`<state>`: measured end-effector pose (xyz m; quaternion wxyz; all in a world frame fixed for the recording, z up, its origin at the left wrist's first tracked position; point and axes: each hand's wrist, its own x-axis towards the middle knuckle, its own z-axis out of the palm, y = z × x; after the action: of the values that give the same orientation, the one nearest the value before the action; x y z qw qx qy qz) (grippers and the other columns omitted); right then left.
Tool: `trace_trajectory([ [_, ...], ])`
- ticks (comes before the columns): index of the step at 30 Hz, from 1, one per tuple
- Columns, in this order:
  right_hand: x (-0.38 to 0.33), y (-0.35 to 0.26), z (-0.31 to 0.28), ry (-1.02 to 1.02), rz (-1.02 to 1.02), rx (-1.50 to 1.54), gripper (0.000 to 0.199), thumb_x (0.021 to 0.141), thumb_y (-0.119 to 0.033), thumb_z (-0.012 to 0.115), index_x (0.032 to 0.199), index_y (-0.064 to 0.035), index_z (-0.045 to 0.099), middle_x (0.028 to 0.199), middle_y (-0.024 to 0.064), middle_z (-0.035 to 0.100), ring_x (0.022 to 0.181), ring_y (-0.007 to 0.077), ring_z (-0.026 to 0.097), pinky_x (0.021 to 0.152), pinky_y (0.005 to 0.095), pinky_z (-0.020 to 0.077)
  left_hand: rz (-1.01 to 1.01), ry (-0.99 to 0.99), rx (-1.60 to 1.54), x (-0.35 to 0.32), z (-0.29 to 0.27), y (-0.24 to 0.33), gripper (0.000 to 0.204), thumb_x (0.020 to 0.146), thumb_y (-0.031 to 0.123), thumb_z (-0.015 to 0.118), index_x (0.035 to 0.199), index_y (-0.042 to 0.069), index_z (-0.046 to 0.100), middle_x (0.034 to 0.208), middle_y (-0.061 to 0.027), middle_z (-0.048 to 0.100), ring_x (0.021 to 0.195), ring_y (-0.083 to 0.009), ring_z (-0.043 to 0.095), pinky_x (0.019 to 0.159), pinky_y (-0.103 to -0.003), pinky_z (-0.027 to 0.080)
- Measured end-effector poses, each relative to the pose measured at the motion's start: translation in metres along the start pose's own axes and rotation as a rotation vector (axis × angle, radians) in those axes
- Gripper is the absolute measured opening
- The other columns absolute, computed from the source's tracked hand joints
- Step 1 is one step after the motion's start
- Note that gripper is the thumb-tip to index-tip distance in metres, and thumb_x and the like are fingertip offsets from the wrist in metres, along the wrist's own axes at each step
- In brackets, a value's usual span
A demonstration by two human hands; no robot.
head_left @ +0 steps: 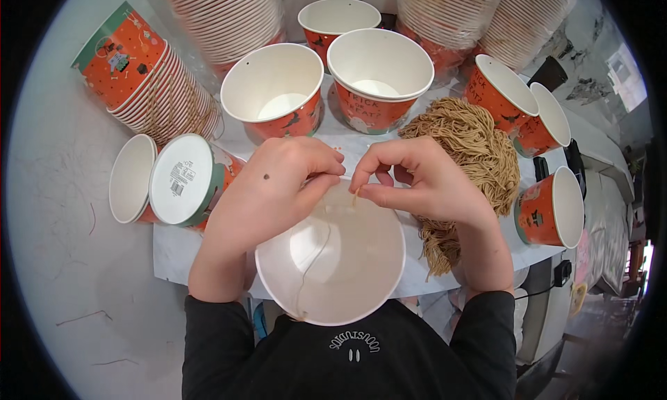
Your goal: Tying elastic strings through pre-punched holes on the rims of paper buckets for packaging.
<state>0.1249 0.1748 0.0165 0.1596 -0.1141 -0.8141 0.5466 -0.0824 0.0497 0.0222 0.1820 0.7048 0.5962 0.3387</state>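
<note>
A pale sheet [174, 254] covers the work surface, and tall stacks of orange-and-white paper buckets [222, 14] in clear plastic stand beyond the grip; the bare right hand [425, 177] has thumb and forefinger pressed together on a short end of thin tan cord [356, 193], at the far rim of a white-lined paper bucket [365, 261]; the bare left hand [288, 174] is just beside it, thumb and fingertips drawn close, though what lies between them is hidden and I cannot tell whether it clamps anything; the white-lined bucket sits directly below the grip, mouth facing the person, near the black shirt [292, 358], and a slim pale strand [316, 250] runs inside it down to the near rim; right of the grip lies a heap of tan yarn-like cord [479, 150]; the held end looks short, so a loose pinch could lose it; a hard pull could tip the bucket, as neither palm seems to brace it; a rightward sweep of the wrist could snag the heap beside the forearm.
</note>
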Motion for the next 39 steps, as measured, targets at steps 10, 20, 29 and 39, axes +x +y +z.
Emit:
trace_trajectory([
  [10, -0.001, -0.006, 0.006, 0.165, -0.083, -0.375, 0.010, 0.089, -0.010, 0.070, 0.093, -0.0025, 0.066, 0.076, 0.0114, 0.065, 0.067, 0.0246, 0.064, 0.064, 0.0361, 0.0508, -0.081, 0.132, 0.212, 0.005, 0.017, 0.015, 0.013, 0.092, 0.008, 0.066, 0.096, -0.003, 0.062, 0.085, -0.0174, 0.062, 0.077, -0.0280, 0.066, 0.068, -0.038, 0.050],
  [20, -0.001, -0.004, -0.002, 0.152, 0.012, -0.211, 0.008, 0.089, -0.009, 0.070, 0.095, -0.0026, 0.070, 0.083, 0.0000, 0.068, 0.071, 0.0064, 0.059, 0.064, 0.0238, 0.0452, -0.348, 0.007, -0.867, 0.025, 0.008, -0.008, 0.020, 0.107, 0.026, 0.056, 0.100, 0.009, 0.064, 0.090, 0.0026, 0.065, 0.083, -0.0047, 0.059, 0.074, -0.020, 0.045],
  [29, 0.003, 0.002, -0.002, 0.278, 0.096, 0.331, 0.011, 0.096, -0.008, 0.069, 0.102, 0.0009, 0.066, 0.092, 0.0014, 0.069, 0.078, 0.0047, 0.064, 0.069, 0.0194, 0.0508, -0.404, -0.038, -0.247, 0.014, 0.004, 0.010, 0.008, 0.092, 0.006, 0.072, 0.094, 0.002, 0.065, 0.083, 0.0044, 0.056, 0.070, -0.0041, 0.047, 0.061, -0.021, 0.035],
  [39, 0.001, 0.001, 0.014, 0.415, 0.041, -0.108, 0.011, 0.092, -0.007, 0.070, 0.098, 0.0019, 0.069, 0.085, 0.0071, 0.066, 0.070, 0.0123, 0.062, 0.063, 0.0284, 0.0503, -0.008, 0.224, -0.050, 0.011, 0.009, 0.008, 0.012, 0.082, 0.004, 0.078, 0.094, 0.001, 0.074, 0.093, -0.0026, 0.067, 0.064, -0.0042, 0.042, 0.056, -0.022, 0.033],
])
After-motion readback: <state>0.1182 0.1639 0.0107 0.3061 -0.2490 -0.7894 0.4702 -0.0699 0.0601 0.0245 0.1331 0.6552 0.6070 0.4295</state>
